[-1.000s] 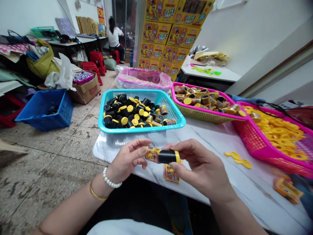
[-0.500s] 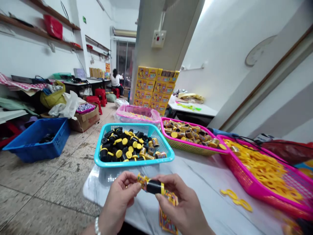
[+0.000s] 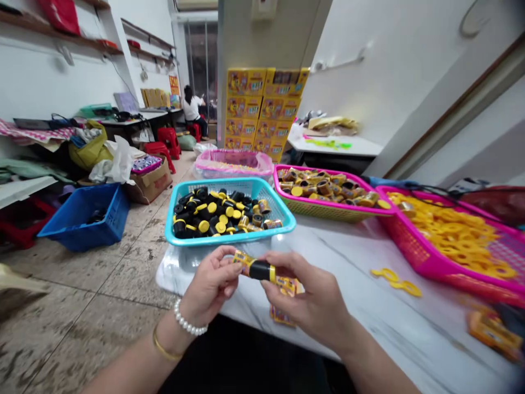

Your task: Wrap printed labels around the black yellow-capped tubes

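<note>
My right hand (image 3: 314, 298) holds a small black cylinder (image 3: 261, 270) with a yellow end, lying sideways between thumb and fingers. A colourful printed yellow label (image 3: 243, 259) meets the cylinder's left part. My left hand (image 3: 211, 282) pinches the label's free end between thumb and fingers. How far the label goes round the cylinder is hidden. Partly behind my right hand, a stack of printed labels (image 3: 282, 315) lies on the white marbled table (image 3: 353, 323). Just beyond my hands stands a turquoise basket (image 3: 229, 239) of black cylinders with yellow ends, several of them label-wrapped.
A pink-rimmed basket (image 3: 328, 208) of label-wrapped cylinders stands behind right. Farther right is a pink basket (image 3: 426, 268) of yellow rings, with several loose yellow rings (image 3: 396, 282) before it. A blue crate (image 3: 88, 221) sits on the floor, left. A person (image 3: 192, 106) sits far back.
The view has tilted downward, so the baskets and my hands appear higher and more of my forearms shows. Both hands keep their hold on the cylinder and label.
</note>
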`<state>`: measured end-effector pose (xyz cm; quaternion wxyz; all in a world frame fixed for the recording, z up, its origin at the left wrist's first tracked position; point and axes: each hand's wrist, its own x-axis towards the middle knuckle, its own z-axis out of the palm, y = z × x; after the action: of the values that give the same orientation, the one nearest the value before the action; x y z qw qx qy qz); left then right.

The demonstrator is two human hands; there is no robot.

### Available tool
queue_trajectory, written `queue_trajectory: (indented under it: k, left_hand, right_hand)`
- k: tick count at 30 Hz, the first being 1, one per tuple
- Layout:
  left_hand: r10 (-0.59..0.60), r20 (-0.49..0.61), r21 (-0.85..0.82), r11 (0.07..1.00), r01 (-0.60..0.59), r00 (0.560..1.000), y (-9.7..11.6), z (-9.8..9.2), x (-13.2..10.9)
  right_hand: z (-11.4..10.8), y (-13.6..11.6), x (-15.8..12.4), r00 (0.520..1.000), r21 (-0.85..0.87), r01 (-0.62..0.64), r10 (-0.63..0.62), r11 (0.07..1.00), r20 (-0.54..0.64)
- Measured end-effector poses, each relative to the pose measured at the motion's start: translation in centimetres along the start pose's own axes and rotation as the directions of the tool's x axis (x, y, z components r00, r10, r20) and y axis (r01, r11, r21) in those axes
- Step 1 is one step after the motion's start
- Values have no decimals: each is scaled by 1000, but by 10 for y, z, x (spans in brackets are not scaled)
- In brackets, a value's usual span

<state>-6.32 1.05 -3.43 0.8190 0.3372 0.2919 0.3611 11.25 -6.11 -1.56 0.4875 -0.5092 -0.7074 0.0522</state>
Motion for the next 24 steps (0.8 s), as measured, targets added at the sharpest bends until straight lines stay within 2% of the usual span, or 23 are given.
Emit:
queue_trajectory:
  k: [5, 6, 8, 11, 16, 19, 24]
  left_hand:
    - [97, -149, 73, 994, -87, 984, -2, -2, 0]
    - [100, -135, 93, 992, -87, 986, -3, -3, 0]
    - [55, -22, 131, 990, -52, 998, -4, -6, 3]
    - [4, 126, 185, 982, -27, 992, -8, -11, 7]
    - [-27, 128, 277, 961, -10, 991, -16, -9, 12]
    - [-36, 151, 252, 968, -3, 988, -14, -5, 13]
    - [-179, 97, 241, 959, 152, 979, -4, -18, 13]
  right_hand:
    - [0, 11, -8, 992, 110, -128, 130, 986, -4]
    - [0, 12, -9, 990, 144, -140, 139, 980, 19]
    - [0, 15, -8, 991, 183, -125, 115, 975, 64]
    - [1, 17, -4, 996, 149, -48, 37, 988, 76]
    - [4, 19, -3, 994, 61, 24, -30, 998, 102]
    - [5, 20, -7, 993, 33, 52, -56, 998, 103]
    - [5, 21, -11, 992, 4, 74, -74, 997, 98]
